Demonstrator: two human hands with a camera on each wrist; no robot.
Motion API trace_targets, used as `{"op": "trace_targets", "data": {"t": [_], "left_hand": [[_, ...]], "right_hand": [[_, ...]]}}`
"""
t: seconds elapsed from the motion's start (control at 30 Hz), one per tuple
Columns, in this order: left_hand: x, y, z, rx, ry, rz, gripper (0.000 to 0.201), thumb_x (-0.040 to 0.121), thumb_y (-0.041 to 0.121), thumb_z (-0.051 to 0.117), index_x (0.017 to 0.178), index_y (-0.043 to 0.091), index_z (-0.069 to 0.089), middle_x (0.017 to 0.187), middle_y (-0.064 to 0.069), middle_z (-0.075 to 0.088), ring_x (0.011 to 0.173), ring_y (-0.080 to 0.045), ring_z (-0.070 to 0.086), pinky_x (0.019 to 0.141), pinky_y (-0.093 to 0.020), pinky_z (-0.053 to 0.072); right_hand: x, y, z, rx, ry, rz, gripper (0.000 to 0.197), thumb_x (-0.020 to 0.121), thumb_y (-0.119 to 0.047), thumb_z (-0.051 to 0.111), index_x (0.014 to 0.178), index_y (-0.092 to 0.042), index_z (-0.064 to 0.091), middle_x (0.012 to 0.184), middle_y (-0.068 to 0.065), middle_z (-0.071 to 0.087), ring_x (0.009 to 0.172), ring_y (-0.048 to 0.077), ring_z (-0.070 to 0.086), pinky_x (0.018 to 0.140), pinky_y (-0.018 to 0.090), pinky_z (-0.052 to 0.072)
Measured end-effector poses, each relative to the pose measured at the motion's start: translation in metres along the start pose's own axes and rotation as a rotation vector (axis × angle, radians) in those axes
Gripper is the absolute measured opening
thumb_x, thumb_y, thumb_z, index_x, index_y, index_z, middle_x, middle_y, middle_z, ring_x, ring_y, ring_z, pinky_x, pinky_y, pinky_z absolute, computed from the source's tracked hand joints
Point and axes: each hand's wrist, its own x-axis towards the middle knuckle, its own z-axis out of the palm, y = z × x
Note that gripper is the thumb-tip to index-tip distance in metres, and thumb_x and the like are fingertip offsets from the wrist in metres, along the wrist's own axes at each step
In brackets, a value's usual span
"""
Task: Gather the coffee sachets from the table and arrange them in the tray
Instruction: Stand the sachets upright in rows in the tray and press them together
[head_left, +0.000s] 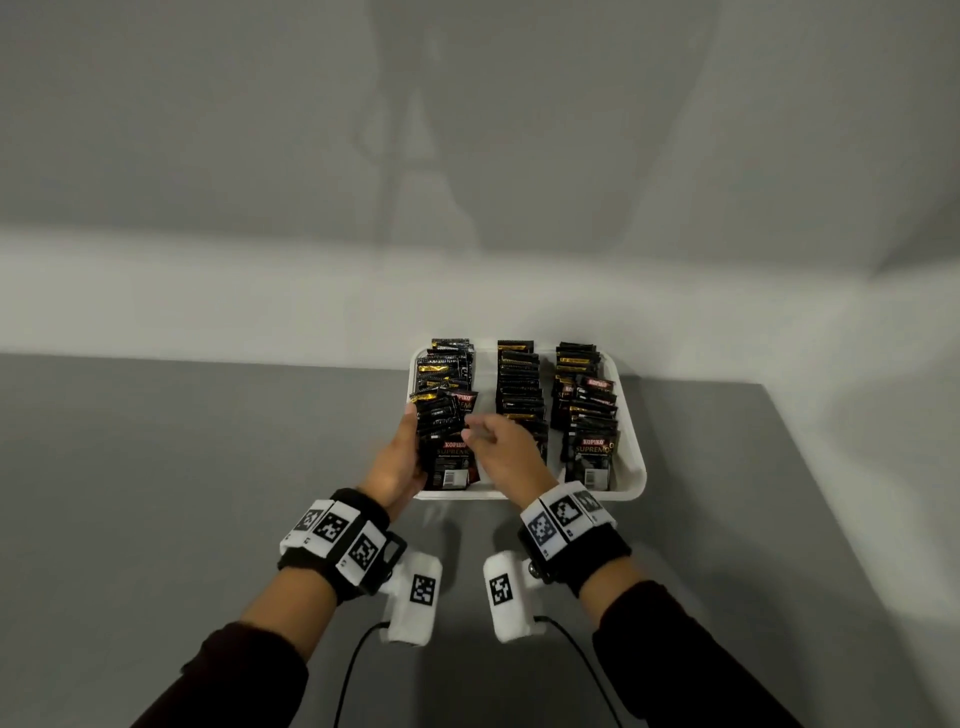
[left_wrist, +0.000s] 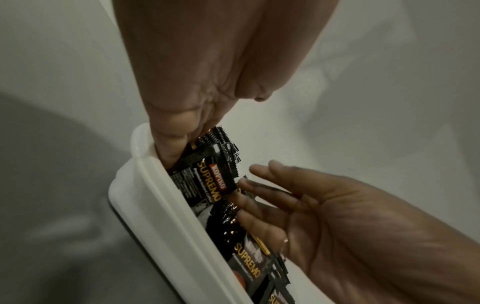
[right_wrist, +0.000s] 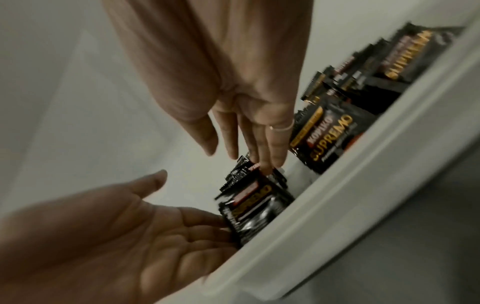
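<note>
The small black coffee sachets with gold and red print sit in three rows inside the shallow white plastic tray, a little right of the middle of the head picture. The middle row and the right row look full and mostly tidy, with the packets standing one behind the other. A few in the right row lean a bit.

The left row is the one in work. The left hand is at the near left corner of the tray. Its fingers are curled round a small bunch of sachets at the front of that row, with the thumb on the outer side. The right hand is just beside it, over the near part of the middle row. Its fingers are straight and loose, and it holds nothing. In the right wrist picture its fingertips touch the top edge of the left row's front packets.

The flat grey desk around the tray shows no loose sachets in these pictures. So the gathering looks done, I think. What seems left is to set the last bunch down and straighten the left row.
</note>
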Motion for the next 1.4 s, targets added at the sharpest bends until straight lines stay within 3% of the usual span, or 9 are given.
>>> {"op": "trace_targets", "data": {"t": [0.13, 0.33, 0.5, 0.63, 0.73, 0.97, 1.17, 1.27, 1.4], "left_hand": [[-0.001, 0.003, -0.004, 0.022, 0.015, -0.053, 0.062, 0.096, 0.055, 0.016, 0.112, 0.009, 0.054, 0.112, -0.012, 0.058, 0.096, -0.018, 0.058, 0.078, -0.024, 0.047], [-0.001, 0.001, -0.011, 0.018, 0.007, -0.073, 0.062, 0.093, 0.059, 0.015, 0.119, 0.013, 0.048, 0.101, -0.002, 0.059, 0.092, -0.011, 0.057, 0.081, -0.024, 0.046], [0.001, 0.0, -0.014, -0.014, -0.004, -0.089, 0.063, 0.092, 0.061, 0.017, 0.121, 0.014, 0.046, 0.109, -0.007, 0.057, 0.089, -0.009, 0.058, 0.073, -0.02, 0.047], [0.005, -0.001, -0.019, -0.025, 0.015, -0.097, 0.075, 0.092, 0.061, 0.022, 0.133, 0.002, 0.041, 0.134, -0.017, 0.05, 0.117, -0.025, 0.053, 0.095, -0.029, 0.042], [0.006, 0.0, -0.023, -0.045, 0.004, -0.107, 0.073, 0.093, 0.058, 0.022, 0.137, 0.002, 0.038, 0.135, -0.019, 0.049, 0.123, -0.028, 0.05, 0.094, -0.03, 0.041], [0.005, -0.003, -0.024, 0.187, 0.11, 0.045, 0.016, 0.097, 0.02, 0.044, 0.109, 0.013, 0.052, 0.08, -0.006, 0.051, 0.067, -0.013, 0.047, 0.063, -0.022, 0.038], [0.006, -0.002, -0.027, 0.742, 0.125, 0.295, 0.033, 0.086, 0.0, 0.058, 0.118, 0.007, 0.062, 0.109, -0.009, 0.065, 0.091, -0.014, 0.058, 0.067, -0.003, 0.042], [0.011, 0.001, -0.026, 0.859, 0.123, 0.301, 0.031, 0.085, 0.001, 0.058, 0.114, 0.011, 0.066, 0.107, -0.011, 0.068, 0.097, -0.022, 0.062, 0.079, -0.018, 0.043], [0.017, 0.001, -0.028, 0.856, 0.121, 0.307, 0.025, 0.085, 0.002, 0.06, 0.107, 0.009, 0.069, 0.1, -0.015, 0.069, 0.074, -0.012, 0.054, 0.067, -0.015, 0.039]], "right_hand": [[0.01, -0.009, -0.003, -0.312, 0.079, -0.19, 0.026, 0.085, -0.012, 0.064, 0.111, -0.014, 0.067, 0.113, 0.004, 0.062, 0.103, 0.015, 0.058, 0.086, 0.017, 0.039], [0.018, -0.016, 0.001, -0.624, -0.117, -0.28, 0.02, 0.082, -0.018, 0.066, 0.1, -0.022, 0.073, 0.1, 0.002, 0.065, 0.092, 0.019, 0.061, 0.084, 0.03, 0.049], [0.01, -0.015, -0.014, -0.414, -0.11, -0.19, 0.015, 0.085, -0.021, 0.065, 0.098, -0.019, 0.074, 0.084, 0.004, 0.073, 0.069, 0.01, 0.065, 0.07, 0.018, 0.051], [0.002, -0.015, -0.035, -0.175, -0.122, -0.118, 0.011, 0.088, -0.02, 0.063, 0.094, -0.019, 0.072, 0.066, 0.0, 0.071, 0.034, 0.002, 0.05, 0.041, 0.01, 0.042], [0.0, -0.017, -0.047, 0.027, -0.144, -0.092, 0.011, 0.087, -0.013, 0.064, 0.085, -0.021, 0.072, 0.067, -0.002, 0.071, 0.04, 0.007, 0.057, 0.046, 0.018, 0.049], [0.008, -0.003, -0.019, -0.064, -0.144, -0.036, 0.012, 0.089, -0.015, 0.061, 0.095, -0.015, 0.071, 0.068, -0.005, 0.067, 0.053, 0.009, 0.06, 0.045, 0.013, 0.045], [0.006, -0.002, -0.014, 0.017, -0.139, -0.006, 0.014, 0.088, -0.01, 0.061, 0.099, -0.01, 0.071, 0.07, 0.001, 0.068, 0.047, 0.009, 0.058, 0.042, 0.013, 0.043], [-0.003, -0.008, -0.028, 0.027, -0.155, -0.032, 0.007, 0.087, -0.016, 0.064, 0.085, -0.02, 0.07, 0.079, 0.006, 0.073, 0.05, 0.01, 0.064, 0.046, 0.02, 0.049], [-0.012, -0.018, -0.058, -0.034, -0.14, -0.093, 0.028, 0.074, -0.044, 0.072, 0.078, -0.016, 0.071, 0.074, 0.003, 0.074, 0.056, 0.016, 0.069, 0.05, 0.022, 0.054]]}}
